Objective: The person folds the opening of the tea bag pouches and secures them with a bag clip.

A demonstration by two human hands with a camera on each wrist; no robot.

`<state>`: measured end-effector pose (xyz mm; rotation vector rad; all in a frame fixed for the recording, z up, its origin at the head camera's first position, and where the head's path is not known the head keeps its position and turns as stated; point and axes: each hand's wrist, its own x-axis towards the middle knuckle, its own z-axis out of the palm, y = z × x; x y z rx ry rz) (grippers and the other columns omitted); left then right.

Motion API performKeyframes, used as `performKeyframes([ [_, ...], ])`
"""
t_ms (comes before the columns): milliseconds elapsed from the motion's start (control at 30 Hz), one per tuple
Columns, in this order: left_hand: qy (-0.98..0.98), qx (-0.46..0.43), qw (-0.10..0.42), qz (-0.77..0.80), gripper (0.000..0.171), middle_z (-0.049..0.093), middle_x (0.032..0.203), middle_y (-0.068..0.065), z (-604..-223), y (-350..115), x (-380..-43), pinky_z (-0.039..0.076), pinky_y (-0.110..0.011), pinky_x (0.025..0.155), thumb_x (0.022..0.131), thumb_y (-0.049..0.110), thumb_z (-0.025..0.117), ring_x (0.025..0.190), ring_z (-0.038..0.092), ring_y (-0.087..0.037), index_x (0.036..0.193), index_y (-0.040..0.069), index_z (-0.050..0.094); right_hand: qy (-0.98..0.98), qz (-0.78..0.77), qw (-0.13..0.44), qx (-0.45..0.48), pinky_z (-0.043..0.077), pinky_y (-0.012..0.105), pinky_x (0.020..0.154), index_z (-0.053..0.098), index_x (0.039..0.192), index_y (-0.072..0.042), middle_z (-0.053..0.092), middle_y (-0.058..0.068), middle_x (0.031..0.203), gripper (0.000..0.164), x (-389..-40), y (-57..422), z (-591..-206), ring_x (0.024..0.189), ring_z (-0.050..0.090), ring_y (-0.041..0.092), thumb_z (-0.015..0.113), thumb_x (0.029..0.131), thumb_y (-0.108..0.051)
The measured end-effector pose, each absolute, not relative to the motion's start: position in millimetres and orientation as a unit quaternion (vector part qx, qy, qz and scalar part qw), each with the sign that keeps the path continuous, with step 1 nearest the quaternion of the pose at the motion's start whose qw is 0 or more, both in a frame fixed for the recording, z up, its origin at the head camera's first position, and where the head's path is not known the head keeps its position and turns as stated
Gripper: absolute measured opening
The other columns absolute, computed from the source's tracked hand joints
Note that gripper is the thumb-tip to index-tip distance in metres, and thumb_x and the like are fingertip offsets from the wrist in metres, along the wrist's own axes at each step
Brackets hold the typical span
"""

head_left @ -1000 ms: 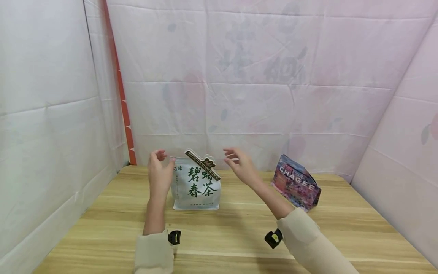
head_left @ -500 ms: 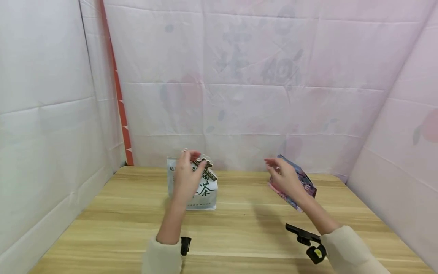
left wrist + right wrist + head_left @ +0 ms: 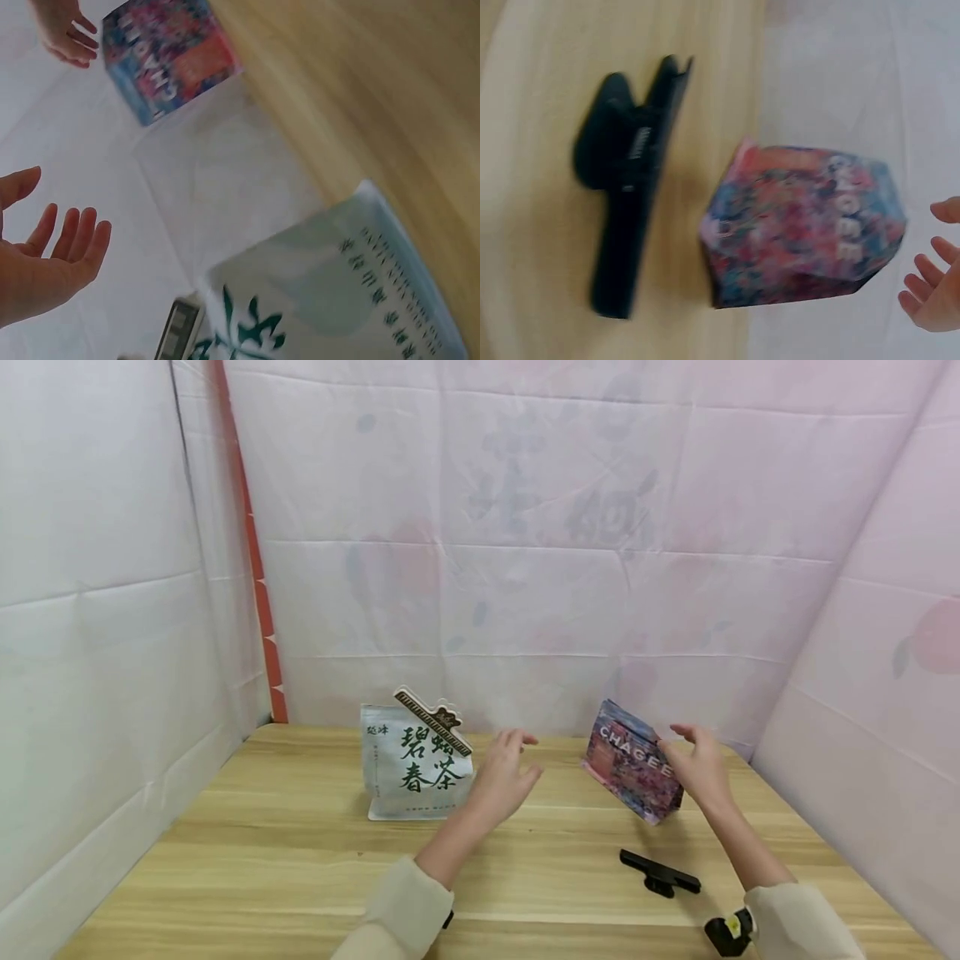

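My left hand (image 3: 504, 781) hovers just right of a white tea bag (image 3: 412, 777) with green characters, its fingers loosely bent and holding nothing. A long decorated clip (image 3: 432, 722) sits aslant on that bag's top right corner. Close to the right end of a colourful CHAGEE bag (image 3: 630, 764) is my right hand (image 3: 701, 770), with thumb and fingers apart; in the right wrist view a gap shows between the hand and this bag (image 3: 795, 225). A black clip (image 3: 660, 872) lies on the table in front of the CHAGEE bag.
The wooden table (image 3: 285, 860) carries both bags, which stand upright. White patterned cloth (image 3: 540, 593) hangs behind the table and along both sides. A black wrist camera (image 3: 729, 933) is strapped at my right sleeve.
Both hands have moved right: the left from the white bag's left edge across to its right side, the right over to the CHAGEE bag's right end. The black clip has come into full view.
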<state>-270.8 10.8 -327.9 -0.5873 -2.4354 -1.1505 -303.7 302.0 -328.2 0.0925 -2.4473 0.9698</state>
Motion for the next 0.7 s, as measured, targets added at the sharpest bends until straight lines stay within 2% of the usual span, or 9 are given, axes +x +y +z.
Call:
performKeyframes([
  [167, -0.876, -0.213, 0.167, -0.398, 0.039, 0.051, 0.115, -0.007, -341.3, 29.5, -283.4, 0.044, -0.031, 0.083, 0.084, 0.018, 0.066, 0.103, 0.051, -0.02, 0.12, 0.008, 0.053, -0.914, 0.356, 0.194, 0.0, 0.031, 0.059, 0.09, 0.036, 0.128, 0.013, 0.036, 0.036, 0.127, 0.055, -310.3, 312.3, -345.2, 0.117, 0.032, 0.05, 0.052, 0.094, -0.027],
  [400, -0.891, -0.204, 0.113, -0.389, 0.038, 0.048, 0.121, -0.005, -354.4, 46.8, -292.8, 0.042, -0.033, 0.088, 0.086, 0.021, 0.064, 0.112, 0.048, -0.022, 0.12, 0.01, 0.052, -0.933, 0.321, 0.162, 0.016, 0.039, 0.057, 0.081, 0.04, 0.122, 0.015, 0.044, 0.04, 0.115, 0.049, -319.0, 321.3, -365.1, 0.103, 0.044, 0.052, 0.052, 0.093, -0.022],
  [700, -0.893, -0.187, 0.073, -0.403, 0.035, 0.048, 0.118, -0.002, -362.5, 53.1, -299.1, 0.042, -0.031, 0.086, 0.086, 0.023, 0.064, 0.109, 0.048, -0.02, 0.118, 0.012, 0.053, -0.932, 0.321, 0.167, 0.021, 0.035, 0.059, 0.085, 0.039, 0.12, 0.018, 0.042, 0.042, 0.116, 0.043, -324.1, 325.0, -376.7, 0.105, 0.041, 0.055, 0.053, 0.092, -0.011],
])
